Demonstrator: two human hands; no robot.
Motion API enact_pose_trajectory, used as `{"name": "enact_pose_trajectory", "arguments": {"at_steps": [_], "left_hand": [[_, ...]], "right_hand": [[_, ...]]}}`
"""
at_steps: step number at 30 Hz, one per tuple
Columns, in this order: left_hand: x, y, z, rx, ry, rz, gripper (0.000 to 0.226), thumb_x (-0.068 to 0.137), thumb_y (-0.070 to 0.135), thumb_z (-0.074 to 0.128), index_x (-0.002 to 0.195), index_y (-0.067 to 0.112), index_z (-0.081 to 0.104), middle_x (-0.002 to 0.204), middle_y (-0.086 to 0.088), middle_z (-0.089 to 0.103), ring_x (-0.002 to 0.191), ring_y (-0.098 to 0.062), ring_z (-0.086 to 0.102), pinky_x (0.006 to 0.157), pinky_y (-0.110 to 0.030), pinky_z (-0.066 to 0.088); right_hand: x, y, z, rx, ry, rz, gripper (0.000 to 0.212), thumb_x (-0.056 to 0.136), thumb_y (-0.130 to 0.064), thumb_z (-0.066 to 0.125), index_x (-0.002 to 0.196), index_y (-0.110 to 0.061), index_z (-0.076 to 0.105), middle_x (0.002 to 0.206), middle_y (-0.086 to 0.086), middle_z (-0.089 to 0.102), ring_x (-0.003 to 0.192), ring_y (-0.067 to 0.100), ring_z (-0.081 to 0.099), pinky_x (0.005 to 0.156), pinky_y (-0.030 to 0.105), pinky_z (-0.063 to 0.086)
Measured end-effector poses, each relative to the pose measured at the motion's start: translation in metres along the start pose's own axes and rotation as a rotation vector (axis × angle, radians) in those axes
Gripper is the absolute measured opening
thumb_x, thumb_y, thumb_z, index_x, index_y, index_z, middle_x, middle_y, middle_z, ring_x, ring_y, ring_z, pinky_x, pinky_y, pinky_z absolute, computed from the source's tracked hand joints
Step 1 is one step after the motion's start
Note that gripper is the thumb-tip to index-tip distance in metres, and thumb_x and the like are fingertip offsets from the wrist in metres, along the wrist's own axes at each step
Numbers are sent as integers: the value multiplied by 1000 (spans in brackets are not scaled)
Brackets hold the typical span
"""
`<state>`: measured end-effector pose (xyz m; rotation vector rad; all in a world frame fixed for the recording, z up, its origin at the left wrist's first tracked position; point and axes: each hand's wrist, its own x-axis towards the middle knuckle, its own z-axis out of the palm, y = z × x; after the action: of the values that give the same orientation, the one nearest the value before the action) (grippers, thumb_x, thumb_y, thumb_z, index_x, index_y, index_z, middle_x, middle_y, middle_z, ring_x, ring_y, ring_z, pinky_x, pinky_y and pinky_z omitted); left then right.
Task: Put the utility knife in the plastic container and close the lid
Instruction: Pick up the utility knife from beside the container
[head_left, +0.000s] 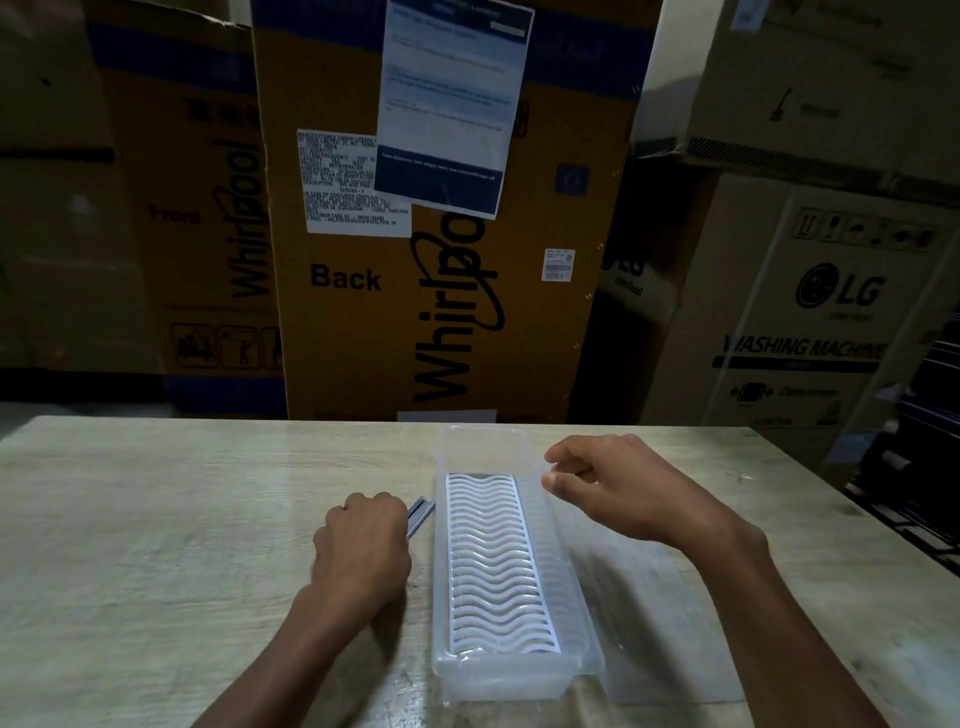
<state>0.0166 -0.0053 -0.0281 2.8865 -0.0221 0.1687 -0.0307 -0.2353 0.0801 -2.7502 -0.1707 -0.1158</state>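
A long clear plastic container lies lengthwise on the table, open, with a white wavy grate inside. Its clear lid lies flat on the table to the right. A grey utility knife lies just left of the container; only its far end shows. My left hand covers the rest of the knife, fingers curled around it. My right hand hovers above the container's far right edge, thumb and fingers loosely curled and apart, holding nothing that I can see.
The pale wood-grain table ends at a far edge just behind the container. Large cardboard appliance boxes stand close behind it. Dark stacked items sit off the table's right side.
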Motion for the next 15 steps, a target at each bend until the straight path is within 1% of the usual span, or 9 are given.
{"name": "enact_pose_trajectory", "arguments": {"at_steps": [3, 5, 7, 9, 11, 13, 15], "left_hand": [[0, 1, -4, -25, -48, -26, 11, 93, 22, 58, 94, 15, 51, 109, -10, 57, 96, -28, 55, 75, -36, 40], [1, 0, -5, -79, -65, -43, 11, 93, 22, 59, 96, 15, 51, 109, -10, 56, 100, -29, 57, 76, -36, 41], [4, -3, -3, -147, -61, -45, 11, 91, 20, 60, 97, 15, 52, 106, -9, 59, 97, -28, 59, 74, -35, 43], [4, -6, -3, -194, -44, -42, 11, 90, 19, 60, 99, 14, 57, 104, -7, 64, 93, -25, 61, 70, -33, 43], [4, -8, -6, -227, -37, -46, 15, 91, 20, 61, 105, 15, 63, 101, -5, 68, 89, -22, 63, 68, -31, 44], [3, -11, -15, -292, -40, -62, 16, 91, 21, 64, 105, 14, 67, 95, -3, 69, 85, -20, 65, 69, -32, 51], [6, -16, -26, -410, -14, -81, 14, 90, 22, 68, 101, 14, 70, 90, -2, 70, 82, -21, 67, 75, -38, 58]], "right_hand": [[1, 1, 1, -3, -10, 7, 40, 98, -39, 58, 134, -21, 59, 130, 1, 68, 110, 15, 66, 93, 32, 54], [2, 1, 2, -5, -17, 7, 40, 98, -40, 58, 133, -21, 59, 130, 1, 69, 108, 14, 66, 93, 33, 54], [2, 2, 3, -5, -21, 10, 40, 98, -40, 58, 133, -21, 60, 129, 1, 69, 108, 14, 66, 93, 33, 54], [2, 2, 3, -7, -25, 12, 40, 98, -39, 58, 133, -21, 59, 130, 1, 68, 109, 15, 66, 94, 34, 54], [3, 2, 4, -18, -29, 8, 40, 98, -39, 58, 133, -21, 59, 130, 1, 68, 110, 14, 66, 93, 33, 54], [3, 1, 4, -24, -22, 3, 39, 98, -39, 58, 133, -21, 59, 130, 1, 68, 109, 14, 66, 93, 31, 54], [2, 1, 3, -18, 9, -6, 39, 98, -39, 58, 132, -21, 61, 128, 0, 69, 108, 13, 66, 92, 31, 54]]}}
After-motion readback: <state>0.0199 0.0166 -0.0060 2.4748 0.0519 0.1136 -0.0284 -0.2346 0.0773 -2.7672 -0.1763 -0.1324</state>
